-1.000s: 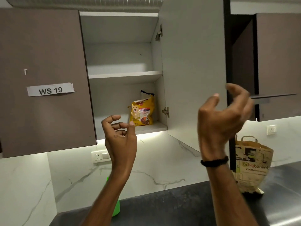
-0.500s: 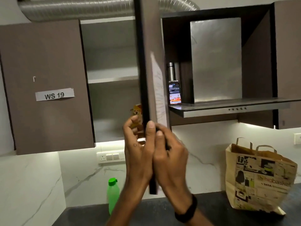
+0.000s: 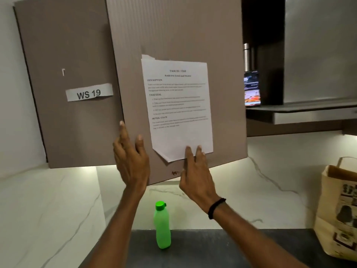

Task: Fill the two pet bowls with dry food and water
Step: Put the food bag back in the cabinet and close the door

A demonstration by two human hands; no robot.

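Taupe laminate fills most of the view: a cabinet door (image 3: pixel 173 35), carrying a printed sheet (image 3: pixel 179 113), is seen standing slightly proud of the neighbouring door (image 3: pixel 77 132), which it overlaps along its left edge. The left hand (image 3: pixel 131 159) is laid at that free edge with the fingers straight and spread, nothing being gripped. The right hand (image 3: pixel 195 171) is pressed flat against the door's lower part, two straight fingers reaching onto the bottom of the sheet, so neither hand is closed round anything. No pet bowls and no dry food can be made out in this view. The only likely water source seen is a green bottle (image 3: pixel 162 227), stood upright and capped on the dark counter (image 3: pixel 212 248) against the marble wall. Its place is what matters for the next reach. It lies directly below the hands and well apart from them, framed between the two forearms, with its long axis vertical. It is set a little nearer the left forearm than the right, though neither hand is clearly favoured. A straight drop and a sideways wrap round the body would probably be called for once the door is let go. A paper bag (image 3: pixel 338 209) is stood at the counter's right end, and its contents cannot be seen.
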